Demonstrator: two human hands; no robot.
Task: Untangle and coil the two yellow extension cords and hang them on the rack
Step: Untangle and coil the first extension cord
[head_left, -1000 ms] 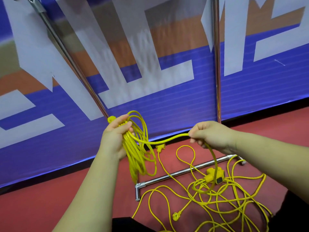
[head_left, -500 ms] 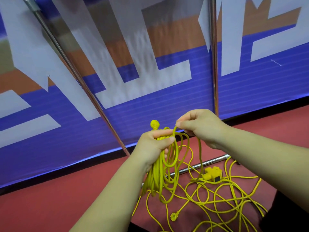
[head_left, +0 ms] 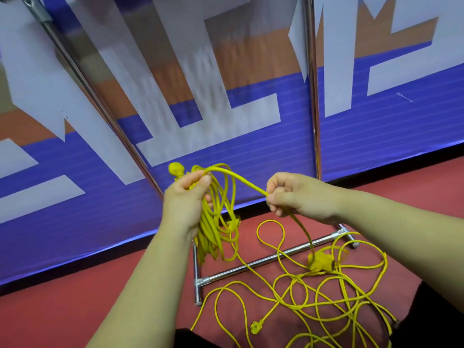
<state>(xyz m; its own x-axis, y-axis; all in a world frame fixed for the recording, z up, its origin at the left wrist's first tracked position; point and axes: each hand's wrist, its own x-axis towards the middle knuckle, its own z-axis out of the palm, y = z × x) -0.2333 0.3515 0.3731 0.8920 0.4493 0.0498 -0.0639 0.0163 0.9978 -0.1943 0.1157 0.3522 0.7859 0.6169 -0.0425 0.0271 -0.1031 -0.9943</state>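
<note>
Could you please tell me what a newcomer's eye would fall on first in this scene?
The bundle of bright yellow cord loops at centre, hanging from the left hand's grip, draws the eye first, with the right hand pinching a taut yellow strand beside it. Below right, a loose yellow cord tangle sprawls over the red floor and the chrome rack base bar.

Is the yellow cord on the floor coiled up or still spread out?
Spread out: the loose cord lies in tangled loops across the red floor. Only the bundle in the left hand is coiled.
</note>
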